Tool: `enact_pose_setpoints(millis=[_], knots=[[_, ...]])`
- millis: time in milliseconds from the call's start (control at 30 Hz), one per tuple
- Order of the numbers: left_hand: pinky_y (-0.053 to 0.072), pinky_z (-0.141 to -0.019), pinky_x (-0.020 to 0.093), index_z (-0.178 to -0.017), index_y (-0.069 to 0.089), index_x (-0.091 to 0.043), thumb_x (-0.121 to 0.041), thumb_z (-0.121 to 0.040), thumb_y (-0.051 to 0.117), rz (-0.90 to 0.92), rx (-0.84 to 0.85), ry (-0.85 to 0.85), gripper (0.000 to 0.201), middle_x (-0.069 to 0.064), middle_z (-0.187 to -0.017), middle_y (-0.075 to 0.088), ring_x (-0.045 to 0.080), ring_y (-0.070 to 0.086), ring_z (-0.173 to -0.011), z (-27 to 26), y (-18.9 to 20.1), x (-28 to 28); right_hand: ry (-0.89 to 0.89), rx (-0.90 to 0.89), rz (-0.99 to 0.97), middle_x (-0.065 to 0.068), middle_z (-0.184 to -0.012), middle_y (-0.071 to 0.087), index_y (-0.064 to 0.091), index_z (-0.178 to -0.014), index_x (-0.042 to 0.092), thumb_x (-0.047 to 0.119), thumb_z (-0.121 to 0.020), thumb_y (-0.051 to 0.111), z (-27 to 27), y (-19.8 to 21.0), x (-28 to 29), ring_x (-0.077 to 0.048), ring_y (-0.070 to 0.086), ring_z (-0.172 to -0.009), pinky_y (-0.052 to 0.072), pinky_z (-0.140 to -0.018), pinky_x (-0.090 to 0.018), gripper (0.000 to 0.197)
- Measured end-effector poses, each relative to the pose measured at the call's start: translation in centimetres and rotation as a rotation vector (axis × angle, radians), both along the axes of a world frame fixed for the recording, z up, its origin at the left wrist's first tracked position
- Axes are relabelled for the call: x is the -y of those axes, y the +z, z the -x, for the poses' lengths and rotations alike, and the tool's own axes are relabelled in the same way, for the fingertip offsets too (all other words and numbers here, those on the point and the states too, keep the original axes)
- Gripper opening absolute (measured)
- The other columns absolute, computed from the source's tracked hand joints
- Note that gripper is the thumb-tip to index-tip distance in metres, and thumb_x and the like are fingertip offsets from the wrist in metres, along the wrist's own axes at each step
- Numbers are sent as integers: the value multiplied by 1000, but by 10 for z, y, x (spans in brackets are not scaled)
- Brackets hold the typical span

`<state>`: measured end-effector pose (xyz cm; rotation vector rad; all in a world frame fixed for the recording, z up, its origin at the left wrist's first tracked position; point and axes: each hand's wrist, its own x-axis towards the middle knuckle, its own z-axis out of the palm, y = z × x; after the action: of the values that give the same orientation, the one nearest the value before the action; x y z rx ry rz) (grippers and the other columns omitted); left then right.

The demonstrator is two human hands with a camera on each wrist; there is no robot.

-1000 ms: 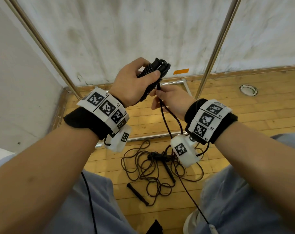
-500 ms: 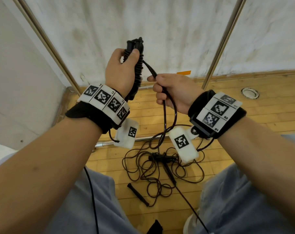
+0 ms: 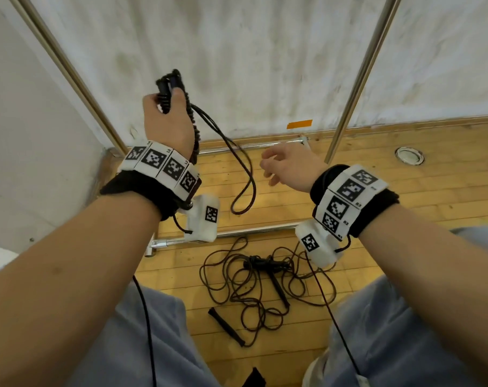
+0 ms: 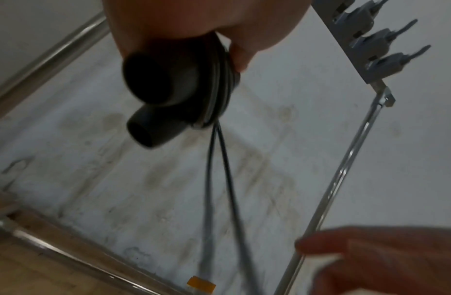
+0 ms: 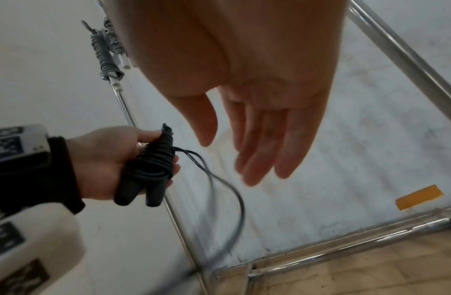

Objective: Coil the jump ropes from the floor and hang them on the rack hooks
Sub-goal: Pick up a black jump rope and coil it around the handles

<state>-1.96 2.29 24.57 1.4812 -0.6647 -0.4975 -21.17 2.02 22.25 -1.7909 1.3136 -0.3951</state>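
My left hand is raised in front of the white wall and grips a coiled black jump rope by its two handles, with cord wound round them. A short loop of cord hangs down from the bundle. My right hand hovers lower to the right, fingers relaxed and holding nothing. More black jump ropes lie tangled on the wooden floor between my knees. The rack's grey hooks show at the upper right of the left wrist view.
Chrome rack posts rise on both sides, with low rails across the floor. A grey coiled rope hangs high on the left post. Orange tape marks the wall base. A round floor fitting sits at right.
My right hand has let go of the cord and opened. My left hand has lifted the coiled rope higher and to the left, and the free loop now dangles.
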Motion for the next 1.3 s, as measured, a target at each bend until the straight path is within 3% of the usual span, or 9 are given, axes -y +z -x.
enact_pose_setpoints(millis=[100, 233, 467, 600, 700, 767, 900, 1100, 1300], knots=[[59, -62, 39, -94, 51, -22, -34, -90, 57, -150, 79, -213, 13, 8, -88, 66, 29, 68, -73, 10, -3, -6, -40, -33, 105, -2, -133, 51, 34, -143, 17, 35, -95, 50, -3, -1, 1, -18, 51, -112, 38, -87, -27, 54], [54, -55, 37, -90, 59, -19, -30, -89, 61, -230, 32, -580, 12, 10, -77, 68, 29, 66, -63, 27, -4, -15, -23, 38, 135, 0, -150, 35, 22, -148, 20, 32, -94, 52, -10, -5, -1, -18, 37, -134, 34, -109, -38, 63], [51, -50, 32, -96, 63, -13, -23, -93, 58, -220, -24, -830, 12, 10, -74, 67, 28, 65, -60, 25, 10, -24, -38, 309, 183, -6, -95, 69, 65, -102, 14, 13, -93, 51, -13, -9, -6, -24, 63, -96, 45, -96, -47, 16], [52, -55, 38, -102, 61, -16, -25, -92, 59, -223, 134, -797, 14, 13, -77, 65, 31, 63, -63, 22, 12, -26, -91, 368, 129, 8, -59, 52, 61, -92, 22, 19, -97, 43, -9, -9, 0, -6, 53, -54, 49, -62, -31, 19], [54, -58, 40, -107, 58, -20, -29, -91, 60, -214, 364, -704, 19, 8, -77, 64, 26, 61, -62, 24, 8, -25, -80, 208, 326, 16, -75, 51, 57, -108, 21, 26, -96, 46, -10, -12, 3, 5, 49, -62, 34, -57, -15, 17], [54, -55, 36, -105, 57, -26, -33, -90, 60, -192, 461, -663, 17, 1, -75, 63, 18, 60, -58, 24, 6, -24, -81, 127, 446, 15, -75, 51, 57, -101, 19, 27, -94, 50, -8, -13, 3, 3, 49, -67, 32, -56, -8, 13], [49, -58, 31, -104, 54, -33, -44, -86, 56, -169, 593, -601, 22, -6, -78, 63, 13, 60, -62, 20, 2, -23, -96, 69, 471, 10, -57, 44, 61, -88, 16, 30, -98, 43, -6, -11, 5, -4, 42, -53, 33, -48, -9, 25], [42, -64, 30, -117, 46, -30, -48, -90, 51, -250, 871, -458, 34, -14, -77, 53, 12, 56, -69, 14, -7, -17, -88, 95, 411, 9, -60, 46, 61, -88, 14, 28, -99, 39, -14, 0, 0, -5, 44, -55, 34, -48, -7, 29], [40, -64, 31, -129, 39, -26, -46, -93, 48, -256, 1003, -431, 42, 0, -95, 60, 24, 59, -80, 16, -9, -17, -32, 46, 396, 7, -58, 45, 47, -64, 19, 34, -101, 30, -13, 18, -4, -7, 42, -52, 30, -48, -15, 43]])
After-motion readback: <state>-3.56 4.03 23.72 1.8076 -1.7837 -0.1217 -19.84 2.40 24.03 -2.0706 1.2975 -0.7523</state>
